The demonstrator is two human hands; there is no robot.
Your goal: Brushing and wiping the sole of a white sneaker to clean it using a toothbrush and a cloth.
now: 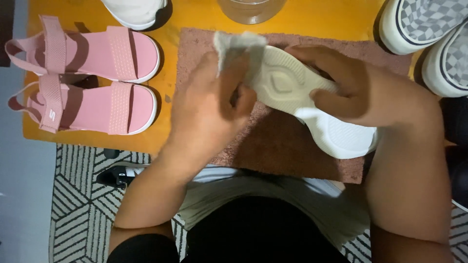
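The grip of the right hand point(348, 90) is closed around a white shoe point(312, 97), fingers curled over its far edge and thumb pressed on the near side, so the shoe lies sole-up and slanted, its toe end pointing far-left and its knit heel end hanging near-right of the hand. The left hand point(209, 109) pinches a pale cloth point(239, 51) between thumb and fingers and presses it against the toe end of the sole, just left of the other grip. Both hands hover above a brownish-pink mat point(273, 141) lying on the yellow worktop point(165, 83). To the left, well apart, a pair of pink sandals point(97, 80) sits side by side. Checkered shoes point(429, 34) stand at the far right, and a clear glass container point(251, 9) sits at the far edge.
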